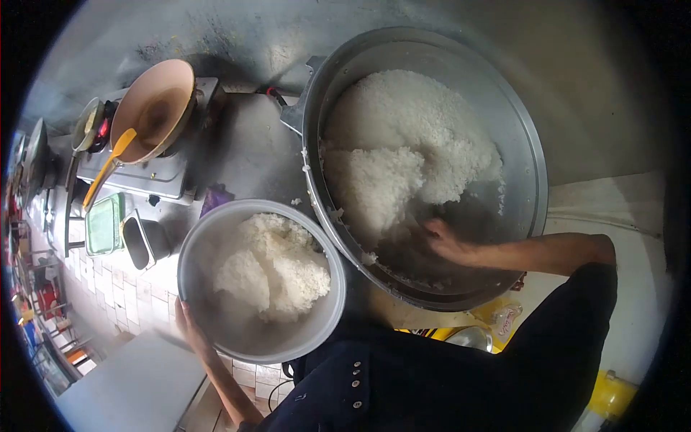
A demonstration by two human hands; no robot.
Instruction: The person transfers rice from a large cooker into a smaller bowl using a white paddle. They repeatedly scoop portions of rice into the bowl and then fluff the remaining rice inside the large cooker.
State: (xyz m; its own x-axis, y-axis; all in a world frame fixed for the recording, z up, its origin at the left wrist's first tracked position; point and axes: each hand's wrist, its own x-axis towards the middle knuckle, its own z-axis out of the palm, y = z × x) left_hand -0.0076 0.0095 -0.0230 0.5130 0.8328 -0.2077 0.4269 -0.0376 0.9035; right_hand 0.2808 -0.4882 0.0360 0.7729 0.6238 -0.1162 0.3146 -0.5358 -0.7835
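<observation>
A large metal pot [536,155] stands at the upper right, with a big mound of steaming white rice [403,108] inside. My right hand [448,243] is down in this pot at the near side of the rice, its fingers curled. Steam and shadow hide what they hold. Against the pot's left side leans or rests a smaller grey inner pot [333,309], holding clumps of cooked rice [277,270]. My left hand [188,324] grips this smaller pot at its lower left wall, the thumb near the rim.
A brown wok [126,108] with an orange-handled utensil [108,169] sits on a gas stove [162,173] at the left. Below it are a green tray [104,223] and a dark rectangular container [144,241]. A plastic bag [504,317] lies under the large pot's near edge.
</observation>
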